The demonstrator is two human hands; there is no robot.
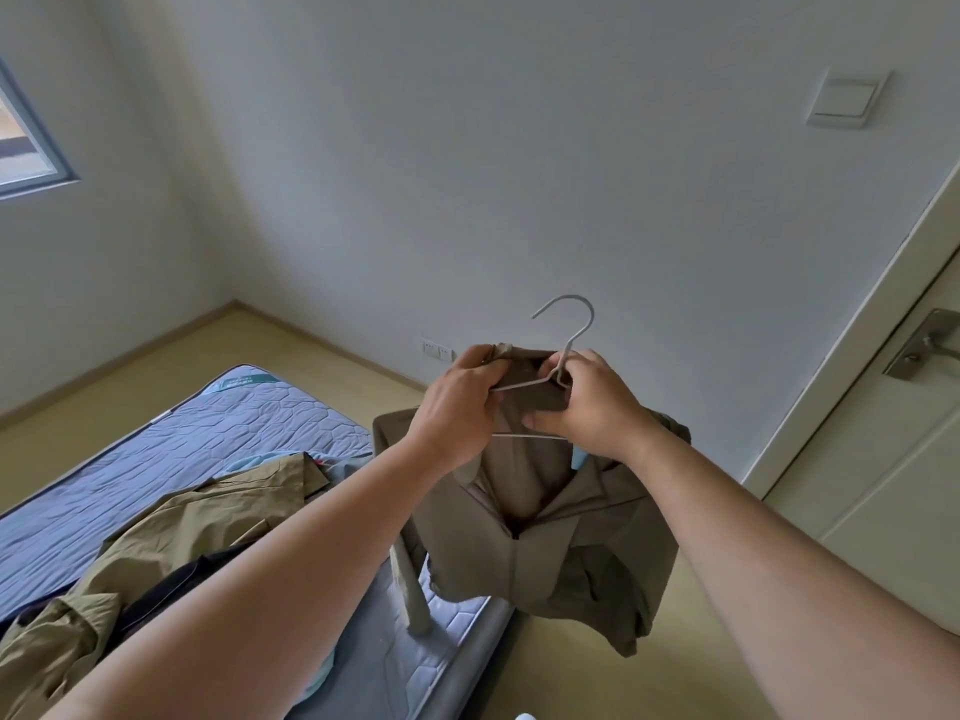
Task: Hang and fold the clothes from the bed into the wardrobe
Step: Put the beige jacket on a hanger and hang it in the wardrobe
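- Both forearms reach forward from the near edge. My left hand (457, 402) pinches the collar of the taupe jacket (545, 553) against one wire arm of the hanger (521, 384).
- My right hand (592, 402) is clamped on the hanger neck and the collar fabric beneath it.
- The jacket hangs in the air from my grip, over the near right corner of the bed (182, 433), zip partly open.
- Step in hand, by my judgement: seating the collar on the hanger.
- The next move calls for both shoulders settled on the wire and the hook left free.
- No wardrobe is in view.
- The bed holds an olive garment (197, 522), a dark garment (171, 579) and a pale blue item (260, 459), to the left.
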